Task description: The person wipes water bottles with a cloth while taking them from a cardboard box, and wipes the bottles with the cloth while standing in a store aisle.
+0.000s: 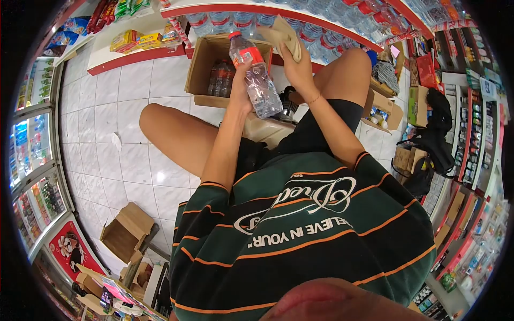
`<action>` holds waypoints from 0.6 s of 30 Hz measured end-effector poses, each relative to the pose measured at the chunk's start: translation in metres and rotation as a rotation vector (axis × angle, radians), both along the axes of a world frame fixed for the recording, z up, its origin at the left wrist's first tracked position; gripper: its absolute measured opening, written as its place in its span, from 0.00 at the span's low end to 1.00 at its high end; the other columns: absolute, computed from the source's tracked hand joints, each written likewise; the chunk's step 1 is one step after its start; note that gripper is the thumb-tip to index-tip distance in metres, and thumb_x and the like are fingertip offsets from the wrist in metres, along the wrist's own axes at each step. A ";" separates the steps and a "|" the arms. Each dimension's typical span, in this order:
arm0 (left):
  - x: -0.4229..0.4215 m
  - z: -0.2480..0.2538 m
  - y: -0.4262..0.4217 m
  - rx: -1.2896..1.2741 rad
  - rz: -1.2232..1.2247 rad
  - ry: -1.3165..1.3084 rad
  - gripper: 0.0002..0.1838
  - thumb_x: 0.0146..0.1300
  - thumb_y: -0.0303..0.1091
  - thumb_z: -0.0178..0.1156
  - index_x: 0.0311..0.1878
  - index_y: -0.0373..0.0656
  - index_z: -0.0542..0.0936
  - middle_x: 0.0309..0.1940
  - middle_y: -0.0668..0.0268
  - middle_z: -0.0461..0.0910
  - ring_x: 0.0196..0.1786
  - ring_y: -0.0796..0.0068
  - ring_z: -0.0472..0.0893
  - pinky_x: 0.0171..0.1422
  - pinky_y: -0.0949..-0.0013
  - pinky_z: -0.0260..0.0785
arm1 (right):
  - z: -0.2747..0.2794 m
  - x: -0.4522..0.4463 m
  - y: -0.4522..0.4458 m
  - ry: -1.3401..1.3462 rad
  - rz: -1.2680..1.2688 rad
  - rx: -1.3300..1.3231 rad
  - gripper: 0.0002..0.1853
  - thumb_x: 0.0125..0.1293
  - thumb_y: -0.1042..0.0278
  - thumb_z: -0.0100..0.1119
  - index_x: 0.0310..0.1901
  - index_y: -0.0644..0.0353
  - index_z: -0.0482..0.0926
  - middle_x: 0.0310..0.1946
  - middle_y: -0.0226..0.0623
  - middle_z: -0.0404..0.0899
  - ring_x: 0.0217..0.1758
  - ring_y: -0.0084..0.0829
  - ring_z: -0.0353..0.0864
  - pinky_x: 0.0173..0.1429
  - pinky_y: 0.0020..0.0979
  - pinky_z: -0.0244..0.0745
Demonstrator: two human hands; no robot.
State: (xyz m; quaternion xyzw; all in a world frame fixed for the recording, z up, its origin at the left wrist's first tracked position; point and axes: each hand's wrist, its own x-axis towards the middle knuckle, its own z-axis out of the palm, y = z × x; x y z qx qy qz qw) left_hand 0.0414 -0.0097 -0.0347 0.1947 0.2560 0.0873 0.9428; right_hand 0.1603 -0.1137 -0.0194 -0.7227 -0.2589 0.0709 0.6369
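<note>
A clear plastic bottle [262, 88] with a red cap and red label is held tilted by my left hand [242, 85], whose fingers wrap round its side. To the right of the bottle, my right hand [297, 69] grips a folded beige cloth [285, 38], raised near the bottle's upper part and apart from it. Beyond the bottle stands an open cardboard box [199, 72] with several bottles [221, 77] inside.
Shelves of bottled water [316, 32] run along the front. An open box [126, 230] lies on the tiled floor at the lower left. Black bags [433, 144] and small boxes [409, 158] are at the right. Glass-door fridges [37, 144] line the left.
</note>
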 end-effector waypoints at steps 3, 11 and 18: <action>0.001 -0.013 0.004 0.026 -0.036 -0.034 0.31 0.69 0.64 0.57 0.57 0.44 0.77 0.42 0.64 0.83 0.43 0.67 0.85 0.47 0.60 0.81 | 0.028 0.000 0.015 -0.230 0.144 -0.091 0.28 0.72 0.68 0.61 0.72 0.60 0.69 0.69 0.49 0.74 0.72 0.41 0.74 0.73 0.37 0.69; -0.006 -0.015 0.013 0.128 0.199 0.098 0.33 0.75 0.64 0.49 0.60 0.40 0.76 0.52 0.58 0.82 0.53 0.63 0.85 0.57 0.57 0.79 | 0.023 -0.049 0.006 -0.411 0.564 -0.274 0.38 0.59 0.85 0.54 0.74 0.53 0.69 0.81 0.47 0.54 0.82 0.50 0.57 0.81 0.40 0.57; -0.007 -0.028 0.021 0.039 0.165 0.102 0.32 0.73 0.67 0.50 0.58 0.47 0.77 0.50 0.62 0.84 0.51 0.64 0.85 0.58 0.57 0.78 | 0.022 -0.078 -0.033 -0.106 0.458 -0.164 0.41 0.58 0.89 0.50 0.77 0.60 0.62 0.80 0.48 0.57 0.81 0.45 0.62 0.80 0.35 0.56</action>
